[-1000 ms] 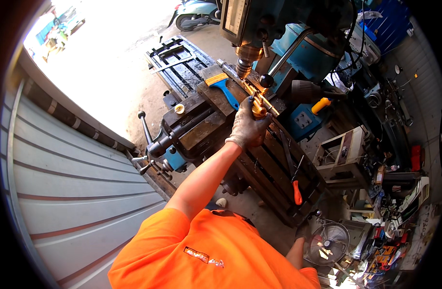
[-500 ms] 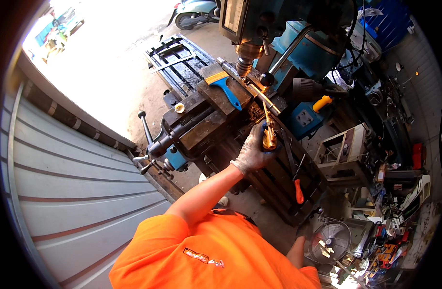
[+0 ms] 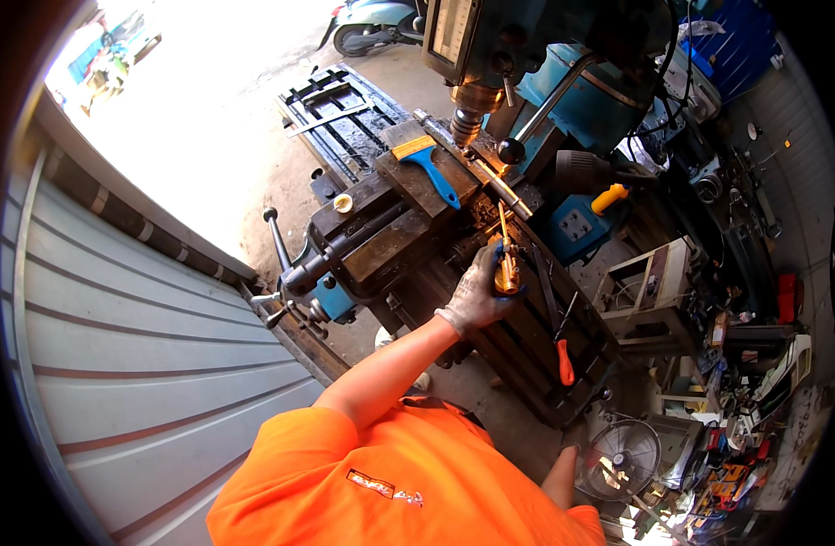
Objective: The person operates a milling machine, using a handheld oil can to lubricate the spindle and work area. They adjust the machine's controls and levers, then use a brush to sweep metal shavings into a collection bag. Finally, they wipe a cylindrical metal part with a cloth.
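Brass-coloured tool (image 3: 506, 269), w/ a thin rod tip poking up, sat clamped in the gloved left hand (image 3: 477, 293), fingers wrapped tight round its blue-banded grip. Half a sec. before, that hand was higher, nearer the spindle (image 3: 466, 118); now it had dropped back toward the person, so the tool was clear of the cutter area, over the dark slotted machine table (image 3: 527, 346). Just beyond the grip lay a blue-handled brush (image 3: 427, 162) on the gritty steel vise (image 3: 381, 232); an orange-handled screwdriver (image 3: 564, 350) lay below-right. Right hand: not visible.
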The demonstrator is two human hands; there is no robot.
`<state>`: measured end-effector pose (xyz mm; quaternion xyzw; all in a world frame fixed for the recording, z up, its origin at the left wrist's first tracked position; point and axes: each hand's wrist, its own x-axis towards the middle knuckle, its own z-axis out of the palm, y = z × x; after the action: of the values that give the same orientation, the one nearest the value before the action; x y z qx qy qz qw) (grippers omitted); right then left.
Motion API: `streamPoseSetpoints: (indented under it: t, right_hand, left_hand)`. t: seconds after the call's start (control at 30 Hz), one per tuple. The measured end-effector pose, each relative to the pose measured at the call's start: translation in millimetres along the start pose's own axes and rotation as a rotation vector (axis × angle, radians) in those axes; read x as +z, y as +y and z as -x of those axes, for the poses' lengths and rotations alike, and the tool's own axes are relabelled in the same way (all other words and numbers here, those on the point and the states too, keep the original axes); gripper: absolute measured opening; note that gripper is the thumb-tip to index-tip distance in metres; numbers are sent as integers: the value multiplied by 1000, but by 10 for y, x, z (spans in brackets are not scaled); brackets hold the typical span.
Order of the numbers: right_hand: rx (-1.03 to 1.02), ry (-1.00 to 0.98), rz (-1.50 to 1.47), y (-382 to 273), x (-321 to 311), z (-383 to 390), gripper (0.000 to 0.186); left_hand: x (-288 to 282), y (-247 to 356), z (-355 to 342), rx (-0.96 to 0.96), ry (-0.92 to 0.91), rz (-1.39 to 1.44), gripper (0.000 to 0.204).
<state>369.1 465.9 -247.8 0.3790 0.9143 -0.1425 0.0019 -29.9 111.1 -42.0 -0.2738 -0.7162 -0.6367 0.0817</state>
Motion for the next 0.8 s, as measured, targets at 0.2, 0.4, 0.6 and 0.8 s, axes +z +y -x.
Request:
streamPoseSetpoints:
  t: [0.2, 0.4, 0.6, 0.8]
  right_hand:
    - [25, -154, 150, -439, -290, 19, 75]
    - [62, -201, 55, 69, -25, -126, 80]
    - [19, -245, -43, 58, -70, -100, 78]
    - [-52, -198, 8, -30, -148, -84, 75]
  left_hand:
    - [-37, -28, 24, 48, -19, -17, 84]
    - [-9, -27, 72, 45, -5, 28, 79]
    - [-37, -34, 91, 40, -19, 37, 79]
    - [-53, -30, 101, 32, -48, 42, 81]
